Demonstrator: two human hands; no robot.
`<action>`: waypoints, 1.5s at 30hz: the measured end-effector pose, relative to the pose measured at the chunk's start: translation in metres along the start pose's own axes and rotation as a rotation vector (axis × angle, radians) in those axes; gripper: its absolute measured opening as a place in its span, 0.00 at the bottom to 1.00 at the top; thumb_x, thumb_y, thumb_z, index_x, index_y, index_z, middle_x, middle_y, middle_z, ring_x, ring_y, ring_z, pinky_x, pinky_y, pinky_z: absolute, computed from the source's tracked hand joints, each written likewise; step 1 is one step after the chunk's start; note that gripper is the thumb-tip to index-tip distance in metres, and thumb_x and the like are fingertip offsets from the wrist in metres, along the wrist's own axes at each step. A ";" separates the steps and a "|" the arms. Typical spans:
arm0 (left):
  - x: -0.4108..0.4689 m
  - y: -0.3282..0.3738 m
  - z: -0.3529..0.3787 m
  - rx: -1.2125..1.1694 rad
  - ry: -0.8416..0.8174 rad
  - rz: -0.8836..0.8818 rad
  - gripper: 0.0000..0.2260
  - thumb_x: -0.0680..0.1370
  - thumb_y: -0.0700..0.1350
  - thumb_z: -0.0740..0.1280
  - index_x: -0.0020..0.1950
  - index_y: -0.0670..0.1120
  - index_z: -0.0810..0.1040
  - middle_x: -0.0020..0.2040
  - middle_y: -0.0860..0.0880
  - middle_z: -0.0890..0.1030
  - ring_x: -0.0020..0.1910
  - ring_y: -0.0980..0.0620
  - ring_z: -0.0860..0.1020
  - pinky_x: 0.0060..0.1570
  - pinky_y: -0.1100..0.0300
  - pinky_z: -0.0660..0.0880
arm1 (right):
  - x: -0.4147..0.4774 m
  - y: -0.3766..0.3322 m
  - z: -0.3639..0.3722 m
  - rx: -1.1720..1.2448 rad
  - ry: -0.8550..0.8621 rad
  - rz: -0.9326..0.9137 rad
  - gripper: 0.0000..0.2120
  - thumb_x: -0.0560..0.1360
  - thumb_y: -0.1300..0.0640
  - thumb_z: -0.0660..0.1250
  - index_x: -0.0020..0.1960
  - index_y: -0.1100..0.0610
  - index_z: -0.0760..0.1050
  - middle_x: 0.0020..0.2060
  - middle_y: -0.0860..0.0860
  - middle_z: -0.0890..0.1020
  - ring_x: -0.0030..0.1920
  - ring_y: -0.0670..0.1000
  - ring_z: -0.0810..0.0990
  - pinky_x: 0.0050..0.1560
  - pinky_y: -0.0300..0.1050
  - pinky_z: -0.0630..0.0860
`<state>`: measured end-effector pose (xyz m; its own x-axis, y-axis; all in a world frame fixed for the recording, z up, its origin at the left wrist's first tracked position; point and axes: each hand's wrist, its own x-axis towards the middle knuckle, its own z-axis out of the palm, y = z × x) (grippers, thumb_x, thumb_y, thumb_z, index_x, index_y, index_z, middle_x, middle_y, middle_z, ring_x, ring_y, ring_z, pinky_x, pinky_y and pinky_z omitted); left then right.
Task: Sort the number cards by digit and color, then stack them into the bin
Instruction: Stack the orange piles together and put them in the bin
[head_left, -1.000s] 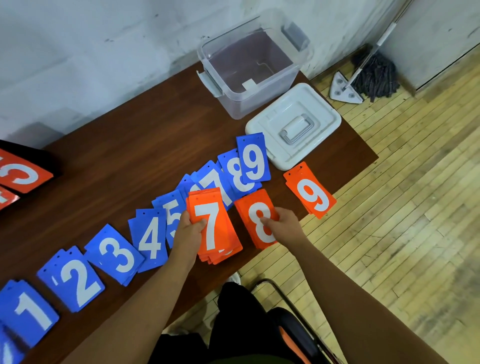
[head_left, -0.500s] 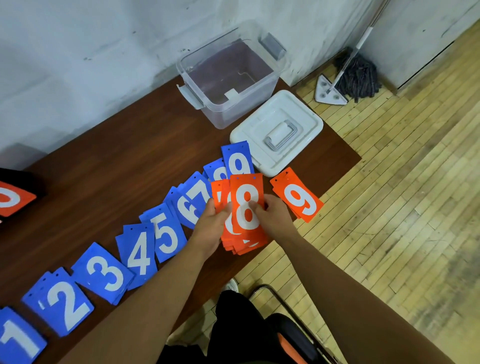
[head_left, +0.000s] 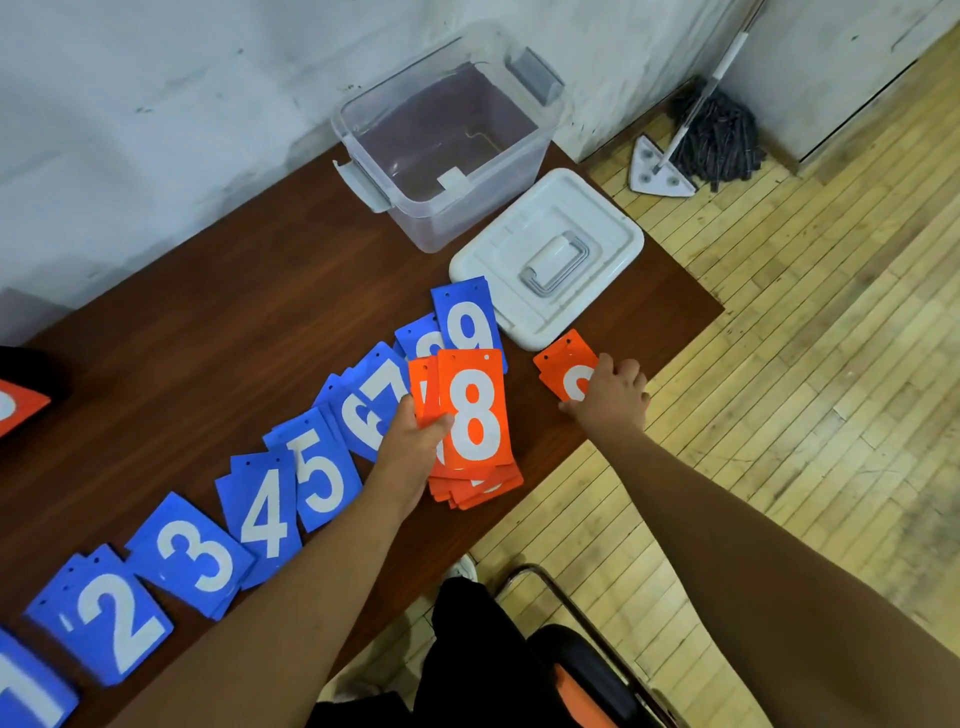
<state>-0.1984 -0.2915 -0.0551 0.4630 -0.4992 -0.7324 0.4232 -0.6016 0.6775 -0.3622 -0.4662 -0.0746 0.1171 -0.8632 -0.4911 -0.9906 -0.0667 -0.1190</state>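
Observation:
My left hand (head_left: 415, 436) grips a thick stack of orange cards (head_left: 475, 447) with a white 8 on top, held over the table's near edge. My right hand (head_left: 608, 395) lies on the small pile of orange 9 cards (head_left: 563, 361) to the right, fingers closing over its lower half. Blue card piles lie in a row on the table: 2 (head_left: 104, 623), 3 (head_left: 192, 561), 4 (head_left: 265, 509), 5 (head_left: 322, 478), 6 and 7 (head_left: 374, 395), 8 partly hidden, and 9 (head_left: 470, 322). The clear plastic bin (head_left: 447, 135) stands open at the back.
The bin's white lid (head_left: 550, 254) lies on the brown table (head_left: 208, 322) beside the bin. More orange cards (head_left: 15, 405) show at the far left edge. A mop (head_left: 696, 135) leans in the corner. A chair (head_left: 571, 649) stands below the table edge.
The orange 8 cards have been added on top of the stack in my left hand. My right hand let go of them and moved right onto the orange 9 pile.

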 end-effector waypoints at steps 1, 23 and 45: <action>0.001 -0.001 0.001 -0.007 -0.001 -0.001 0.17 0.78 0.50 0.69 0.66 0.57 0.70 0.61 0.51 0.79 0.57 0.48 0.80 0.51 0.46 0.81 | 0.001 0.000 0.002 -0.028 0.002 0.011 0.42 0.68 0.45 0.76 0.74 0.56 0.59 0.70 0.60 0.64 0.71 0.62 0.63 0.70 0.60 0.65; -0.016 0.014 -0.028 -0.166 0.048 -0.002 0.16 0.81 0.48 0.65 0.68 0.53 0.70 0.58 0.51 0.81 0.53 0.48 0.82 0.47 0.49 0.82 | -0.083 -0.052 -0.042 0.794 -0.379 -0.202 0.19 0.77 0.47 0.68 0.65 0.54 0.74 0.57 0.49 0.82 0.52 0.50 0.83 0.53 0.50 0.80; -0.076 0.000 -0.192 -0.788 0.559 0.204 0.25 0.76 0.40 0.71 0.71 0.52 0.67 0.59 0.47 0.80 0.51 0.44 0.82 0.43 0.48 0.81 | -0.180 -0.208 0.033 0.915 -1.060 -0.223 0.14 0.77 0.58 0.68 0.61 0.62 0.75 0.55 0.61 0.83 0.52 0.59 0.83 0.54 0.58 0.79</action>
<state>-0.0841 -0.1338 0.0135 0.7999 -0.0589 -0.5972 0.5985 0.1521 0.7866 -0.1746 -0.2806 0.0103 0.6638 -0.0722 -0.7444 -0.5981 0.5464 -0.5863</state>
